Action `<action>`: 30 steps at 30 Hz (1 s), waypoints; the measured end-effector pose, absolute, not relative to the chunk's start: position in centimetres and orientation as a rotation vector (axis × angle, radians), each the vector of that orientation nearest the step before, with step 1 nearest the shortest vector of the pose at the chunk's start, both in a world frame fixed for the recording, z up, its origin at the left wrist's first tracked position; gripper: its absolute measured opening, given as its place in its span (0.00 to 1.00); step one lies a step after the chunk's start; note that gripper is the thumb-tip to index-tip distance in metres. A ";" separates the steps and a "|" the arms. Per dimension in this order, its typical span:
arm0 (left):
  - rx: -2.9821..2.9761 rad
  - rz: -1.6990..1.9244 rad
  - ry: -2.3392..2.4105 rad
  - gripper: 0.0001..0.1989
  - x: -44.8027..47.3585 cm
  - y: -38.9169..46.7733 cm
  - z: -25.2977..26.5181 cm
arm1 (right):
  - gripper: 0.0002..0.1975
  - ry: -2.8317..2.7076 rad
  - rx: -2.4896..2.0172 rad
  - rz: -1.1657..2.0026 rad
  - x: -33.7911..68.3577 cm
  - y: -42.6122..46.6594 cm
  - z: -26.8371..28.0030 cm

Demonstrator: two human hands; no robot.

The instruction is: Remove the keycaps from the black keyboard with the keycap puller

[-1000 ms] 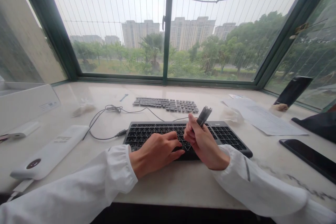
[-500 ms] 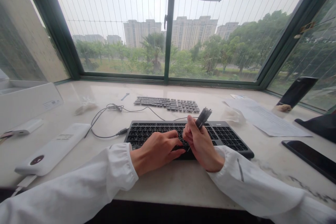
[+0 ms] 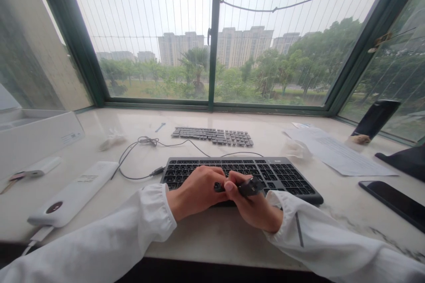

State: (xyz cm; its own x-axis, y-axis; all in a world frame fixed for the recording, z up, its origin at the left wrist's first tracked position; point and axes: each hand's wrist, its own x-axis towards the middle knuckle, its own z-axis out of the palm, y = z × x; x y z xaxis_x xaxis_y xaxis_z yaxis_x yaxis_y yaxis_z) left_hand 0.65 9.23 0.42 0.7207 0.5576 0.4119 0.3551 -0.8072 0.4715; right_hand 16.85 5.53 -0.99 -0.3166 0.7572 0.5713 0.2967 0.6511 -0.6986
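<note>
My right hand (image 3: 250,203) is closed around a black brush-like tool (image 3: 249,187). The tool lies nearly level, its thick, ragged end to the right. Its other end reaches the fingers of my left hand (image 3: 197,188), which are bent and drawn together; whatever they hold is hidden. Both hands rest over the front middle of a dark keyboard (image 3: 292,177). The keyboard has its key caps off, so rows of bare switches show. Loose grey key caps (image 3: 212,135) lie in rows behind it.
A cable (image 3: 137,177) runs from the keyboard's left end. At left are a white power bank (image 3: 76,190) and a white box (image 3: 40,130). Crumpled clear plastic (image 3: 297,149), a paper sheet (image 3: 338,150) and a black phone (image 3: 393,203) are at right.
My right hand has turned, bringing the brush-like tool from upright to nearly level. It has moved closer to my left hand. The left hand's fingers have drawn in over the keyboard.
</note>
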 end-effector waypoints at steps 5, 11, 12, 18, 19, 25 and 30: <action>2.602 0.768 0.704 0.15 0.7 8.9 0.5 | 0.19 -1.950 -0.929 0.406 17.0 5.3 -1.4; 2.602 0.765 0.707 0.12 0.7 8.8 0.6 | 0.19 -1.956 -0.940 0.277 17.2 5.0 -1.5; 2.601 0.767 0.717 0.11 0.7 8.8 0.5 | 0.19 -1.973 -0.901 0.280 17.2 4.9 -1.6; 2.604 0.801 0.763 0.07 0.7 8.8 -0.1 | 0.20 -2.144 -0.477 0.435 17.0 4.8 -2.4; 2.612 0.798 0.766 0.06 0.7 8.7 -0.1 | 0.19 -2.053 -0.519 0.402 17.1 4.8 -2.4; 2.659 0.928 0.864 0.09 0.8 8.4 0.4 | 0.17 -1.913 -0.782 0.120 19.3 5.7 0.6; 2.677 1.033 1.004 0.11 0.1 9.2 1.1 | 0.08 -2.091 -1.028 0.197 20.9 7.9 2.5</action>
State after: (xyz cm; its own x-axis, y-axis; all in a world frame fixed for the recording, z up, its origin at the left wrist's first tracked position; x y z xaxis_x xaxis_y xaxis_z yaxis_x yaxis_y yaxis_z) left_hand 0.11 9.23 1.09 0.5519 0.6148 0.5635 0.5459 -0.7771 0.3132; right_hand 20.87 7.94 2.53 -0.3667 0.7269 0.5807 0.6056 0.6603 -0.4441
